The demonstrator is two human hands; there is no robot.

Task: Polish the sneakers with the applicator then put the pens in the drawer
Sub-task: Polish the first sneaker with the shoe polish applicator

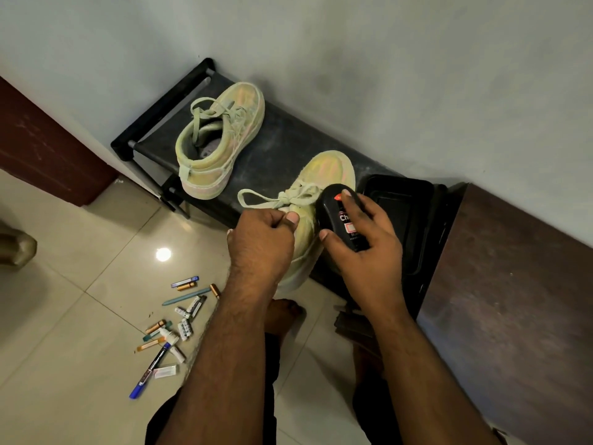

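The right hand curled round the black applicator, pressing it to the side of the near sneaker. The left hand pinched that sneaker's collar by the laces. Both sneakers sat on the low black rack, the other sneaker further along it. The near one overhung the rack's front edge (a hard stroke might tip it off). The pens lay scattered on the floor below the rack, where a falling shoe or a careless foot could scatter them.
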